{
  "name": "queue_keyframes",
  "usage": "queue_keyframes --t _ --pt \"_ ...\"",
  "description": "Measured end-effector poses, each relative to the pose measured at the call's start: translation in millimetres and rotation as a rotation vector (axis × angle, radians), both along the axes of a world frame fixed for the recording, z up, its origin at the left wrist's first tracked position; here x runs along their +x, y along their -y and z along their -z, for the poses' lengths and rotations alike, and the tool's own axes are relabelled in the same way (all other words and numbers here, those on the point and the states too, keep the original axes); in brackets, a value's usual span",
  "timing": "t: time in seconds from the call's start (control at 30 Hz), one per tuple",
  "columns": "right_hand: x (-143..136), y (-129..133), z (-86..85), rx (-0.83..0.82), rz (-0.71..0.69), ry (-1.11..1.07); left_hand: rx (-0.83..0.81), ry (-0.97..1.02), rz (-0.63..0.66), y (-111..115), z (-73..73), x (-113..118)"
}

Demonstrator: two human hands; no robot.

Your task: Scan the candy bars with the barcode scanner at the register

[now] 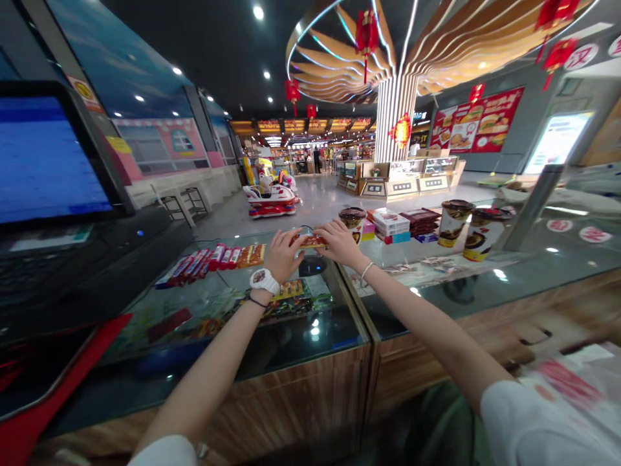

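Both arms reach out over a glass-topped counter. Between my left hand and my right hand is a brown and orange wrapped snack bar, held by its two ends. Fingers of each hand are closed round it, and a white watch sits on my left wrist. Left of my hands lies a row of wrapped bars, with orange-brown ones, pink-red ones and blue-red ones. A dark round device is on the glass below the held bar. Just beyond my right hand stands a printed cup.
Stacked small boxes, dark brown packets and two large cups stand along the counter to the right. A metal post rises beyond them. A monitor and a red-edged tray are at the left.
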State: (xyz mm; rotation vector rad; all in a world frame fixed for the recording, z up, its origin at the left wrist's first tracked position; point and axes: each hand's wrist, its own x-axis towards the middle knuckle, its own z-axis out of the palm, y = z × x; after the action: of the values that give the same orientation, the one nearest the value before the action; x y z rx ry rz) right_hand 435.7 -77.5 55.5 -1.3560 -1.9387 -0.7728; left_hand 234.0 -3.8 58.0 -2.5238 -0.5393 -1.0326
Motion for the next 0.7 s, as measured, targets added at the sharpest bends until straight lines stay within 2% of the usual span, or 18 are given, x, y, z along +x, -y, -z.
queue_keyframes --t 0.13,0.23,0.5,0.6,0.7 --pt "-19.7 -19.2 5.9 0.03 -0.029 -0.023 -0.004 0.03 -0.058 -7.7 -1.2 -12.1" --pt "-27.1 -24.3 11.9 0.036 -0.054 -0.033 -0.009 -0.005 -0.063 -11.1 0.6 -16.8" --pt "-25.5 -23.4 25.0 0.008 -0.142 -0.114 -0.003 -0.065 -0.021 -10.4 8.6 -18.0" --pt "-15.5 -27.0 29.7 -0.043 -0.245 -0.249 -0.02 -0.084 -0.037 -10.5 8.8 -19.6" --pt "-0.6 -31.1 35.3 -0.131 -0.354 -0.556 -0.044 -0.089 -0.052 -11.0 7.5 -21.3"
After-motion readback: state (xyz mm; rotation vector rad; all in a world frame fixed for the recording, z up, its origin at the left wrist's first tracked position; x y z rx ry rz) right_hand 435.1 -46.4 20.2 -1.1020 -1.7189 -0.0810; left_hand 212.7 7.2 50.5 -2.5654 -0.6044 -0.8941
